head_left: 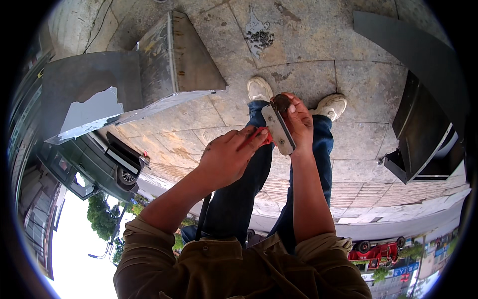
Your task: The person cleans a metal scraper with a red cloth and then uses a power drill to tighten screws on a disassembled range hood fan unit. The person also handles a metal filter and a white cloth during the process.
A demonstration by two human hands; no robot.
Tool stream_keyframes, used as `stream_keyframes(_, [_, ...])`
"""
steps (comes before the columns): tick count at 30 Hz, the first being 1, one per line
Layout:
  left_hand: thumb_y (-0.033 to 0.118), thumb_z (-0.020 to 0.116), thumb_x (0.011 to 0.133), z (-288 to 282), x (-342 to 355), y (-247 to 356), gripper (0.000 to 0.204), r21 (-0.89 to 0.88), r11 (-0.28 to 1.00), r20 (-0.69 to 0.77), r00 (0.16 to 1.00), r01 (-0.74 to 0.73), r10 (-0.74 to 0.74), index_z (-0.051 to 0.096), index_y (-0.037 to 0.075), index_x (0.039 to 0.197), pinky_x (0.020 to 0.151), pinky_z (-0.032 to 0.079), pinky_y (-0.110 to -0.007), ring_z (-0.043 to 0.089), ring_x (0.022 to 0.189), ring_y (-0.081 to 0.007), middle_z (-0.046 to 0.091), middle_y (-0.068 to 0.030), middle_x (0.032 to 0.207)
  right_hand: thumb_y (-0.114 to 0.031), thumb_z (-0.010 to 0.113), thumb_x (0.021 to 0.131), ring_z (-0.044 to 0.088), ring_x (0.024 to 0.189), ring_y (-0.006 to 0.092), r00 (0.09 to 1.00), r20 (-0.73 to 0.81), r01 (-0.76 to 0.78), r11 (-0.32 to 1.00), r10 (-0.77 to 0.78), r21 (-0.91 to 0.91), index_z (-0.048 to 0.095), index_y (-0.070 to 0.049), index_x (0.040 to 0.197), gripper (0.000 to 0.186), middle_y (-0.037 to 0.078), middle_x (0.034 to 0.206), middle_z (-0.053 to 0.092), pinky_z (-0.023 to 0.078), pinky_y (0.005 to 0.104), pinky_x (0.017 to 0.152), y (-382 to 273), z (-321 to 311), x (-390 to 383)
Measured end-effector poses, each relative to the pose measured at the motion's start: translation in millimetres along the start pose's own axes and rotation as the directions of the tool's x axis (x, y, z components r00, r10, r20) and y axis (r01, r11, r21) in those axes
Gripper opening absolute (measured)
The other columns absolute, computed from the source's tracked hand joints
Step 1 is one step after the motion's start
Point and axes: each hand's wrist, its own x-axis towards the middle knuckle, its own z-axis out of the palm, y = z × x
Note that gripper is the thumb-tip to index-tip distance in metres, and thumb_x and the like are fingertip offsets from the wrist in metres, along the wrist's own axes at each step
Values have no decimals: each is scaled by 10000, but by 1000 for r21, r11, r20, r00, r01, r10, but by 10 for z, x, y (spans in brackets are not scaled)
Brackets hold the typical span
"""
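My right hand grips a pale metal bracket, a narrow plate with bolt heads on its face. A dark round piece sits at the bracket's upper end, under the right fingers. From the other side comes my left hand, closed on a small red object held against the bracket's edge. The fingers cover much of it, so I cannot tell what kind it is. Both hands are above my legs, between my pale shoes.
On the left of the paved ground stands a large bent grey metal sheet piece. A dark metal box-like frame is on the right. Small dark bits lie in a grey patch ahead. Beyond are a parked vehicle and a red vehicle.
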Motion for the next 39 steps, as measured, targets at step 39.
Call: stream_keyframes(39, [63, 660, 722, -252, 80, -293, 588, -69, 995, 89, 993, -77, 83, 472, 120, 1276, 769, 503, -343, 578, 941, -275, 549, -101, 1138, -164, 567, 887, 609, 773, 143, 958, 97, -282, 943, 268, 176, 550, 38, 1095, 290, 94, 958, 634, 519, 293, 715, -27, -28, -7])
